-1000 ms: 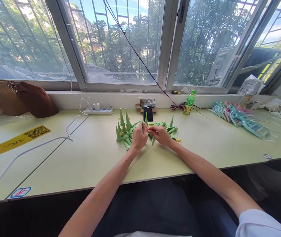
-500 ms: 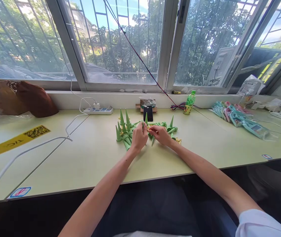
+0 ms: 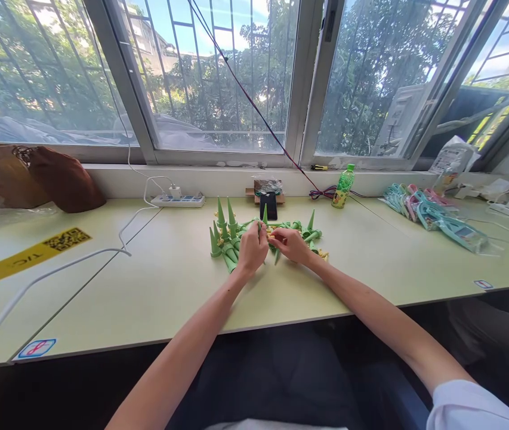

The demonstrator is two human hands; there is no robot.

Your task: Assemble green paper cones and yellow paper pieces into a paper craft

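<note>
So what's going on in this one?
Someone's left hand and right hand are close together, working among green cones and small yellow pieces on a pale table. What exactly the fingertips hold is too small to tell. Just beyond the hands is a black phone, with a green-capped bottle farther to the right.

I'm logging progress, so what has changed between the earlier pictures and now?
Nothing has clearly moved, and I see nothing taken up or let go; any finer fingertip shift is too small to tell. The left hand and right hand stay close together among the green cones. The phone and bottle stay put.
</note>
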